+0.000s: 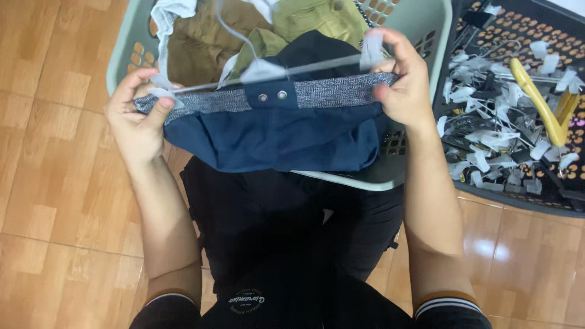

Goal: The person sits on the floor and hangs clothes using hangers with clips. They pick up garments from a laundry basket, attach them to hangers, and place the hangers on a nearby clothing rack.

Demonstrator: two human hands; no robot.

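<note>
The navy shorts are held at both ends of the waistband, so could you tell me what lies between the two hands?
In the head view, between the left hand and right hand stretch the navy shorts and a clear clip hanger.

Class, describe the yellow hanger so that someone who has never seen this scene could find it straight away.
Start at the dark perforated crate on the right, beside the pale green laundry basket. It holds a tangle of clear and black clip hangers. The yellow hanger lies on top near the right edge, and it is the only brightly coloured one in the pile.
</note>
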